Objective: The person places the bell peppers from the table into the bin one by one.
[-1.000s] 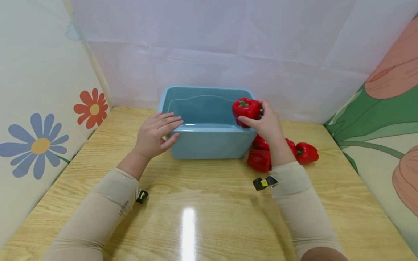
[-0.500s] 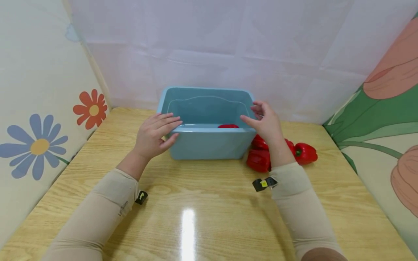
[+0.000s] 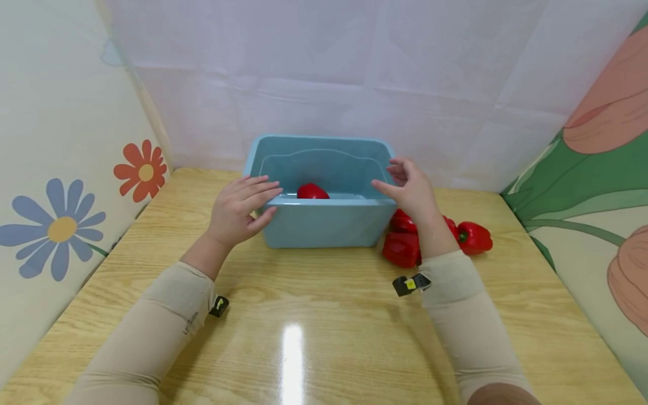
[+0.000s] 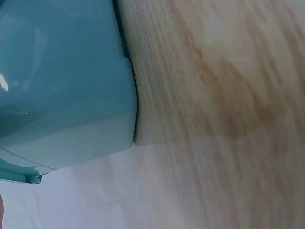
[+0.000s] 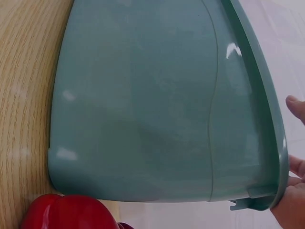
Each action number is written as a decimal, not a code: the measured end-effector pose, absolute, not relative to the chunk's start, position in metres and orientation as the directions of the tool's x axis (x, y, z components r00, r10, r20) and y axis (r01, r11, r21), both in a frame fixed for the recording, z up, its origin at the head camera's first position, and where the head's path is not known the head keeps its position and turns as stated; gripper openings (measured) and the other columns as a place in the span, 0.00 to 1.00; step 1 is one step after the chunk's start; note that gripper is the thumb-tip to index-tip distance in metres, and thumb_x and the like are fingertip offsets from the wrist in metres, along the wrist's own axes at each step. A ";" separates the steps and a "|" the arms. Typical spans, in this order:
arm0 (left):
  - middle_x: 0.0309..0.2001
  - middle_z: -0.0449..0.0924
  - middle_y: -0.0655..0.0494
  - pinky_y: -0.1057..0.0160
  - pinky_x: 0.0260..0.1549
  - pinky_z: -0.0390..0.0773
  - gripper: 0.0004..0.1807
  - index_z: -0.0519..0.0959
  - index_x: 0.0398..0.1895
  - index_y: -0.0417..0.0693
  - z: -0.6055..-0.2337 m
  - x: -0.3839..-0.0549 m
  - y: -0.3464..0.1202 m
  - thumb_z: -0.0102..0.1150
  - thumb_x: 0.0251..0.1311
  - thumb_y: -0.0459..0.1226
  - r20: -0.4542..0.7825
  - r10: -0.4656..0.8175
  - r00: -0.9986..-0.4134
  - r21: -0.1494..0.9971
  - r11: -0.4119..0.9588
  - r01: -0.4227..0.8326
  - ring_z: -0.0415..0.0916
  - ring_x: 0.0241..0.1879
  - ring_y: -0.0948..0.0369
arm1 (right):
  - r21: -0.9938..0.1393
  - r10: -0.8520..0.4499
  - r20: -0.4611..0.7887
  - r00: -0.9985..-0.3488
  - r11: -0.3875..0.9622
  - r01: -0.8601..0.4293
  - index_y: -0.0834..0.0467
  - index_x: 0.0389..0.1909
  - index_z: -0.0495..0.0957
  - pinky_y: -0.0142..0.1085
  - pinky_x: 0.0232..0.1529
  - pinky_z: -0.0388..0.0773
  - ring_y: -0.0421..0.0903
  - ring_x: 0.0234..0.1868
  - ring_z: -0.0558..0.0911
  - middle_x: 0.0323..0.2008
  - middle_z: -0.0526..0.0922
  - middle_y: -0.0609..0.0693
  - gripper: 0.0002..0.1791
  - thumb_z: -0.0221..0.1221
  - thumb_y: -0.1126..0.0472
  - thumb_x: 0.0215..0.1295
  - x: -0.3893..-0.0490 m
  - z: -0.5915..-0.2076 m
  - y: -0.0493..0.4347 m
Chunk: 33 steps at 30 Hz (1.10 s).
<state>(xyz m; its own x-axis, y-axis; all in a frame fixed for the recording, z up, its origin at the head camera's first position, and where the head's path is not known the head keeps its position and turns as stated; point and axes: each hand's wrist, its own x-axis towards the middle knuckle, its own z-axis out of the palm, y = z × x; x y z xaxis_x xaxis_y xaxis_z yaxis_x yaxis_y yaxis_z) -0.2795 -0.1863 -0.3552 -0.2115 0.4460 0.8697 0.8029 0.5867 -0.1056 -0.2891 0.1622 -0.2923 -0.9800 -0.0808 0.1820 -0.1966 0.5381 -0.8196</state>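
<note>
A blue plastic bin [image 3: 329, 225] stands against the back wall. My left hand [image 3: 238, 209] rests on its left front corner with the fingers straight over the rim. At the right front corner my right hand [image 3: 411, 187] holds nothing; its thumb and fingers are spread apart over the rim. Inside the bin one red bell pepper [image 3: 313, 191] shows above the front rim, its lower part hidden by the front wall. In the right wrist view the right fingertips [image 5: 296, 110] appear beside the bin's rim. Mostly bin side and table fill the left wrist view.
Several red bell peppers lie on the table right of the bin, among them a front pepper [image 3: 401, 250] and an outer pepper [image 3: 475, 238]; the right forearm partly covers them. The wooden table [image 3: 324, 315] stretches before the bin. Patterned side walls and a white back sheet [image 3: 304, 67] enclose it.
The right hand has let go of the red bell pepper at the bin's right side. The pepper has dropped in and moved left along the inside. The left hand stays put.
</note>
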 end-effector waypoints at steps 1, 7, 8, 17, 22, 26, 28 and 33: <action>0.45 0.81 0.50 0.49 0.52 0.69 0.20 0.81 0.46 0.45 -0.355 -0.279 -0.186 0.57 0.52 0.44 0.869 0.447 -0.213 -0.107 0.588 0.802 0.76 0.49 0.50 | -0.819 -0.079 0.182 -0.980 0.539 -0.195 0.51 0.62 0.62 0.40 0.58 0.67 0.47 0.59 0.70 0.59 0.70 0.50 0.42 0.64 0.40 0.47 -0.289 -0.292 0.162; 0.46 0.81 0.50 0.51 0.53 0.68 0.20 0.81 0.46 0.45 -0.356 -0.280 -0.186 0.57 0.53 0.44 0.868 0.447 -0.216 -0.104 0.589 0.802 0.76 0.50 0.50 | -0.826 -0.079 0.185 -0.980 0.527 -0.198 0.52 0.62 0.63 0.39 0.59 0.67 0.48 0.59 0.70 0.59 0.70 0.52 0.40 0.65 0.42 0.48 -0.287 -0.292 0.162; 0.46 0.81 0.50 0.51 0.53 0.68 0.20 0.81 0.46 0.45 -0.356 -0.280 -0.186 0.57 0.52 0.44 0.868 0.447 -0.216 -0.103 0.588 0.802 0.76 0.50 0.50 | -0.826 -0.079 0.188 -0.979 0.526 -0.201 0.52 0.61 0.63 0.39 0.59 0.67 0.48 0.58 0.70 0.58 0.70 0.52 0.40 0.65 0.42 0.48 -0.287 -0.292 0.163; 0.45 0.82 0.50 0.50 0.53 0.69 0.19 0.82 0.45 0.44 -0.354 -0.279 -0.185 0.57 0.51 0.43 0.868 0.448 -0.214 -0.107 0.591 0.800 0.76 0.49 0.50 | -0.830 -0.070 0.207 -0.976 0.516 -0.213 0.53 0.60 0.64 0.40 0.57 0.68 0.48 0.56 0.72 0.56 0.72 0.52 0.38 0.64 0.43 0.49 -0.287 -0.293 0.164; 0.44 0.82 0.50 0.50 0.52 0.69 0.19 0.82 0.45 0.44 -0.354 -0.278 -0.185 0.57 0.52 0.44 0.869 0.446 -0.213 -0.107 0.591 0.800 0.77 0.48 0.50 | -0.852 -0.062 0.247 -0.967 0.461 -0.248 0.55 0.58 0.66 0.40 0.58 0.67 0.49 0.54 0.73 0.54 0.74 0.53 0.35 0.65 0.47 0.51 -0.288 -0.295 0.166; 0.44 0.82 0.50 0.50 0.52 0.69 0.19 0.82 0.45 0.45 -0.354 -0.278 -0.186 0.55 0.53 0.44 0.865 0.451 -0.220 -0.108 0.596 0.796 0.77 0.48 0.50 | -0.861 -0.027 0.283 -0.959 0.434 -0.266 0.56 0.57 0.68 0.39 0.58 0.68 0.48 0.53 0.74 0.52 0.75 0.54 0.32 0.65 0.50 0.51 -0.287 -0.294 0.170; 0.44 0.82 0.51 0.50 0.52 0.69 0.19 0.82 0.46 0.45 -0.355 -0.278 -0.186 0.55 0.53 0.45 0.863 0.452 -0.225 -0.107 0.599 0.793 0.77 0.48 0.51 | -0.863 0.001 0.291 -0.957 0.431 -0.262 0.55 0.57 0.69 0.39 0.57 0.68 0.49 0.53 0.74 0.53 0.75 0.54 0.31 0.65 0.51 0.52 -0.284 -0.293 0.172; 0.44 0.82 0.50 0.50 0.51 0.70 0.19 0.82 0.45 0.45 -0.354 -0.278 -0.187 0.56 0.53 0.44 0.865 0.450 -0.221 -0.108 0.597 0.795 0.77 0.48 0.50 | -0.854 0.034 0.296 -0.955 0.458 -0.248 0.53 0.57 0.69 0.40 0.57 0.69 0.49 0.55 0.74 0.54 0.75 0.52 0.30 0.63 0.48 0.54 -0.279 -0.288 0.181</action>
